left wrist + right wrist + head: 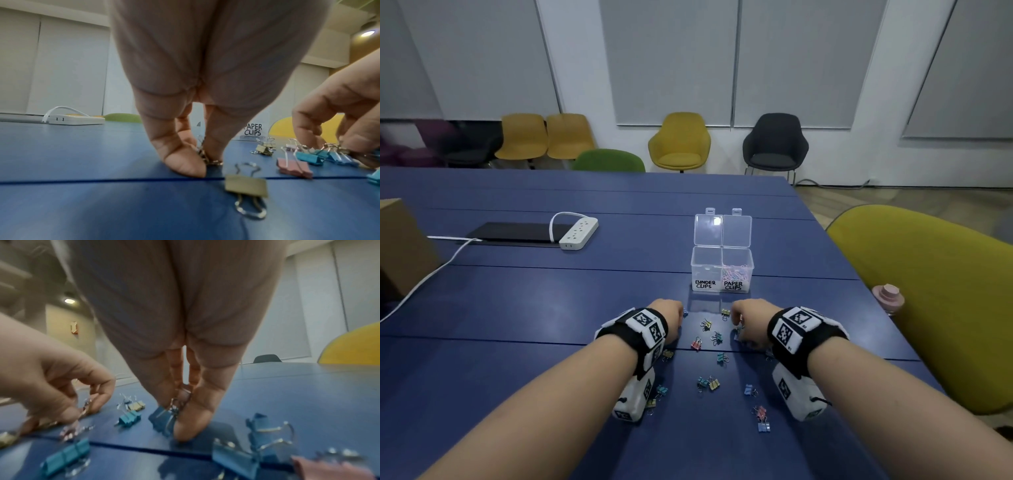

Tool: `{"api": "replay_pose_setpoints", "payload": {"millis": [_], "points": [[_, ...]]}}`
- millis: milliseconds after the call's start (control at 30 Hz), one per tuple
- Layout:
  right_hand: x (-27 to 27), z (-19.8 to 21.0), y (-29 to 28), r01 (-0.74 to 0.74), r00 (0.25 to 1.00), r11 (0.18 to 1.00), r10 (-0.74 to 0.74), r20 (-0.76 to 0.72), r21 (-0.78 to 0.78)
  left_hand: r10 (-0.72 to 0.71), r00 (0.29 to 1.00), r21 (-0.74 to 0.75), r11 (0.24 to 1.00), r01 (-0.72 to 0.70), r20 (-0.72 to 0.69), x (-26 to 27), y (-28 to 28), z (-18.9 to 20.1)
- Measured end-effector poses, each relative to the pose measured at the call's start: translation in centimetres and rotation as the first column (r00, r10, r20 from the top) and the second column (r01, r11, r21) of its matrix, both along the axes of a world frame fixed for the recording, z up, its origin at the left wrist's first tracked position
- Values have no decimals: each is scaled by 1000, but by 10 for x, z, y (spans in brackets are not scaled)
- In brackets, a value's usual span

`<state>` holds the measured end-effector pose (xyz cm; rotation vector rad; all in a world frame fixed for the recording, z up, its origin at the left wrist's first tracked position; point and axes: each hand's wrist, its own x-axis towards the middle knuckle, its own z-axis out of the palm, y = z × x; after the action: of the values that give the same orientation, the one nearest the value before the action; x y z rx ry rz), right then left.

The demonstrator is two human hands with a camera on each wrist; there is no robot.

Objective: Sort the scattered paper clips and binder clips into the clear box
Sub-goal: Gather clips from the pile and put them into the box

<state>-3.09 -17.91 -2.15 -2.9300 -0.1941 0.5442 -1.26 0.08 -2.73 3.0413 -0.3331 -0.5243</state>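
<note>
Listing the contents of the blue surface [551,342], item by item.

Clear box [720,270]: two compartments, both lids hinged open and standing upright behind. Left compartment labelled BINDER CLIPS, contents not discernible; right compartment labelled PAPER CLIPS, holding a heap of pastel paper clips [736,272]. Stands just beyond both hands.

Binder clips [709,382]: small, in pink, yellow, teal and blue, scattered on the surface between and behind the two wrists, none inside the box as far as can be told. A pink clip [295,167] and an olive-yellow clip [245,184] lie near the left hand in the left wrist view.

Left hand [669,318]: lowered to the surface, thumb and finger tips drawn together, pinching the wire handles of a small clip [205,155] whose body is hidden by the fingers [185,165].

Right hand [748,320]: lowered to the surface opposite the left, thumb and finger tips closed on the wire handles of a blue binder clip [162,421], which rests on the surface.

Both wrists carry black bands with white marker blocks.

Elsewhere: white power strip [578,233] with cable beside a dark flat panel [517,233] at far left; cardboard box [400,246] at the left edge; pink bottle [888,298] at the right edge; yellow, green and black chairs around the room.
</note>
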Motion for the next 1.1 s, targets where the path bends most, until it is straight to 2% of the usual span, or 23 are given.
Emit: {"api": "replay_pose_setpoints", "payload": {"millis": [100, 167, 233, 333, 400, 467, 533, 600, 667, 733, 767, 833, 933, 1000, 1033, 1100], "points": [[0, 3, -5, 42, 999, 996, -43, 10, 85, -7, 1000, -9, 1000, 7, 1, -1, 2, 0], [1, 3, -11, 115, 993, 970, -119, 5, 216, -25, 1000, -1, 1000, 25, 10, 0, 2, 2], [1, 1, -17, 205, 978, 897, -201, -52, 391, -34, 999, -5, 999, 34, -19, 1, 1, 5], [-3, 0, -22, 282, 959, 790, -256, -124, 545, -53, 993, -47, 998, 49, -103, 2, 5, 7], [-6, -2, -25, 332, 942, 708, -288, -176, 623, -70, 993, -134, 989, 57, -98, 3, 12, 3], [-9, -5, -29, 400, 915, 622, -314, -253, 673, -31, 994, -243, 970, 6, -101, 4, 20, -4], [-11, -8, -34, 453, 890, 555, -318, -326, 697, 44, 982, -429, 895, -120, -183, 7, 29, -9], [-10, -9, -39, 469, 883, 534, -308, -355, 703, 78, 949, -600, 758, -255, -305, 10, 35, -9], [-8, -6, -41, 438, 899, 580, -297, -323, 686, 80, 908, -719, 584, -376, -410, 14, 37, -6], [-5, 0, -40, 359, 933, 682, -278, -229, 638, 58, 882, -799, 400, -450, -467, 23, 34, 4], [-4, 5, -39, 328, 944, 713, -267, -192, 620, 54, 880, -823, 331, -462, -472, 30, 31, 10], [3, 13, -36, 292, 955, 725, -253, -153, 624, 59, 886, -857, 233, -460, -459, 44, 22, 25], [22, 25, -31, 258, 960, 694, -266, -94, 672, 110, 907, -898, 132, -420, -407, 65, 0, 47], [38, 35, -25, 224, 955, 691, -298, -12, 687, 181, 917, -921, 105, -376, -354, 80, -15, 54], [46, 41, -20, 204, 948, 698, -317, 41, 686, 209, 922, -928, 115, -355, -327, 87, -22, 55], [62, 51, -11, 158, 922, 714, -353, 157, 682, 242, 932, -925, 203, -322, -271, 97, -31, 55]]}}
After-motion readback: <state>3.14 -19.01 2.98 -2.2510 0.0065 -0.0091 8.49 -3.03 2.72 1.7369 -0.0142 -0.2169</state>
